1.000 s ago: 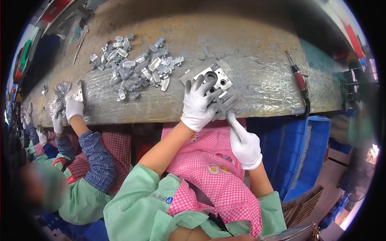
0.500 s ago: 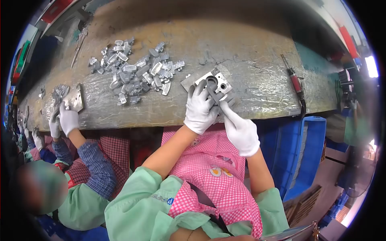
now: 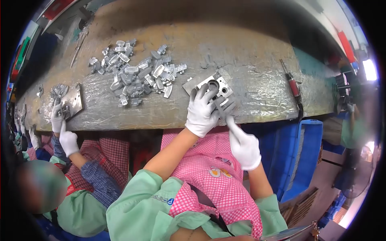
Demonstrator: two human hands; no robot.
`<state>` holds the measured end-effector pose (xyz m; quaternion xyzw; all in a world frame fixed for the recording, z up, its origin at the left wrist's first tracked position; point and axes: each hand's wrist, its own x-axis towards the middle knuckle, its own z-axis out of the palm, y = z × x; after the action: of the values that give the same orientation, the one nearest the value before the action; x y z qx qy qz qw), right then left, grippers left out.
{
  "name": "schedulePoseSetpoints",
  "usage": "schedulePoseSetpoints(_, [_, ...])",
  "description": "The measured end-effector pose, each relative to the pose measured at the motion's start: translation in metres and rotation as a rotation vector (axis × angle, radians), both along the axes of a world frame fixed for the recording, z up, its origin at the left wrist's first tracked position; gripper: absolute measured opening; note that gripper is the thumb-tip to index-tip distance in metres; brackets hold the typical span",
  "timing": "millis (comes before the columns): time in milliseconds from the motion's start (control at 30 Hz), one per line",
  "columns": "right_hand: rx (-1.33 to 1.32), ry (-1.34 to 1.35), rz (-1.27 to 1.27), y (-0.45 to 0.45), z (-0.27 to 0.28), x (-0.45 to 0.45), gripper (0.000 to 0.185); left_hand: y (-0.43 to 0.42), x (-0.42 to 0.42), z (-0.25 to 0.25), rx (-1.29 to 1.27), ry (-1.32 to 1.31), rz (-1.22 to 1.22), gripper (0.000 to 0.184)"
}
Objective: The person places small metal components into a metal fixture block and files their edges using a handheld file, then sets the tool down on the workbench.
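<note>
My left hand (image 3: 202,114), in a white glove with grey fingertips, lies over the near left side of a metal block (image 3: 227,89) with round holes, gripping its edge. The block rests on a flat metal plate (image 3: 190,85) near the table's front edge. My right hand (image 3: 245,148), also gloved, is just below and right of the block. Its index finger points toward grey metal pieces (image 3: 227,107) at the block's near side, and the other fingers are curled. What those curled fingers hold, if anything, is hidden.
A pile of small metal parts (image 3: 138,74) lies left of the block. A red-handled tool (image 3: 294,86) with a cable is at the right. Blue crates (image 3: 303,160) stand below the table. At the left, a co-worker's gloved hands (image 3: 68,140) are near another metal plate (image 3: 74,102).
My right hand first moved up to the block, its fingertip over the grey pieces, then drew back down toward the table edge. The co-worker's near hand moved down from the plate.
</note>
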<state>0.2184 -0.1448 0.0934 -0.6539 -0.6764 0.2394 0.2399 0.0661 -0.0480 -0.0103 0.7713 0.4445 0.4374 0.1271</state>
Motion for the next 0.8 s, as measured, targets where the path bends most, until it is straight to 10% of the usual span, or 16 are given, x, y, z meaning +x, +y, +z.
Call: schedulePoseSetpoints(800, [0.019,0.014,-0.009,0.012,-0.01,-0.005,0.043,-0.002,-0.005,-0.004,0.003,-0.01,-0.032,0.044])
